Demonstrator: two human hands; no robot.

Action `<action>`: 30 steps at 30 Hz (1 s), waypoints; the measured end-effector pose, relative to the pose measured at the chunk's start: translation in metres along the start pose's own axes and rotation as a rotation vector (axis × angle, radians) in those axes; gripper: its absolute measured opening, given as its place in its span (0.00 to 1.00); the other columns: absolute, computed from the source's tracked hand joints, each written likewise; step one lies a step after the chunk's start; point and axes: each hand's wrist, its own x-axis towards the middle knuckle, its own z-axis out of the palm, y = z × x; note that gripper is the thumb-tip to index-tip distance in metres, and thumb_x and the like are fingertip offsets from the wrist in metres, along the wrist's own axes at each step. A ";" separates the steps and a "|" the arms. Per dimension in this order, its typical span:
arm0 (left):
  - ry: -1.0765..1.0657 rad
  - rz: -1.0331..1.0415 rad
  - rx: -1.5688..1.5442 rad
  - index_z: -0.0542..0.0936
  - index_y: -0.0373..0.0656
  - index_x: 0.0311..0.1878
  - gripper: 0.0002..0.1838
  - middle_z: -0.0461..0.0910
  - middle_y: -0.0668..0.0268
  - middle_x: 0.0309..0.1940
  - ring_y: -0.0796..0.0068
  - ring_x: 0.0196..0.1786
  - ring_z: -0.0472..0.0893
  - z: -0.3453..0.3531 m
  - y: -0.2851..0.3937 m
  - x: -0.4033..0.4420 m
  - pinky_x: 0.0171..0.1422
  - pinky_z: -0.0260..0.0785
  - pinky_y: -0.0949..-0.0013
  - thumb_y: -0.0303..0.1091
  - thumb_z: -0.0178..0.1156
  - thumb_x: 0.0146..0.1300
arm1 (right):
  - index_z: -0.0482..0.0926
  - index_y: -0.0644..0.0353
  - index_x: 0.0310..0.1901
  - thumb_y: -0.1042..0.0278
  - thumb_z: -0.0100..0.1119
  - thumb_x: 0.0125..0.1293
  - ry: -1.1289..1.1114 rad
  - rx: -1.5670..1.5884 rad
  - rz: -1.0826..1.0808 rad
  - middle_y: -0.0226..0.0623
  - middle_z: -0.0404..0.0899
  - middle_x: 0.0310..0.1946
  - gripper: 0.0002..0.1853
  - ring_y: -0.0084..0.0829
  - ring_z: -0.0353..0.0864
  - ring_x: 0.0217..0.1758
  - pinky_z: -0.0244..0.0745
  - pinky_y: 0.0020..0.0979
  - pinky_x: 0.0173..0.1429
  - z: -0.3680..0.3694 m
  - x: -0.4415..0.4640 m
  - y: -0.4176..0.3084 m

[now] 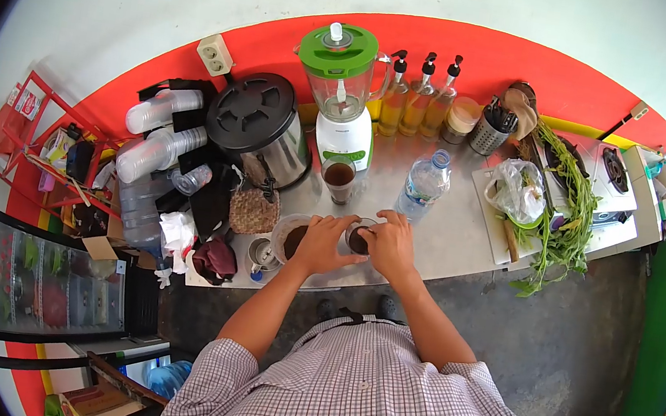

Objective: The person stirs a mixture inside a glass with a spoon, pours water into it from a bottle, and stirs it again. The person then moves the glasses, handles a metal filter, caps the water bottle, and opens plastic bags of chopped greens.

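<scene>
A small clear cup (359, 238) with dark brown contents sits at the front of the metal counter, between both hands. My left hand (325, 243) curves round its left side, fingers at the rim and thumb toward the near side. On the right, my right hand (392, 247) grips the same cup with thumb and fingers. Just left of my left hand is a clear tub (281, 225) holding dark brown powder, partly hidden by that hand. A tall glass of brown drink (339, 180) stands behind the cup. Further right is a clear water bottle (425, 188), upright.
A green-lidded blender (343, 83) and a steel pot with black lid (259, 118) stand behind. Pump bottles (416, 105) line the wall. Leafy greens (561, 213) hang over the right edge by a stove (602, 180). Stacked plastic cups (159, 151) lie left.
</scene>
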 end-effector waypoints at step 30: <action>0.103 0.022 0.022 0.79 0.48 0.72 0.49 0.87 0.62 0.55 0.59 0.55 0.83 0.006 -0.003 -0.003 0.68 0.63 0.54 0.64 0.82 0.49 | 0.94 0.64 0.38 0.60 0.71 0.70 -0.200 0.045 -0.061 0.46 0.87 0.47 0.14 0.51 0.85 0.54 0.81 0.47 0.61 -0.008 0.001 0.005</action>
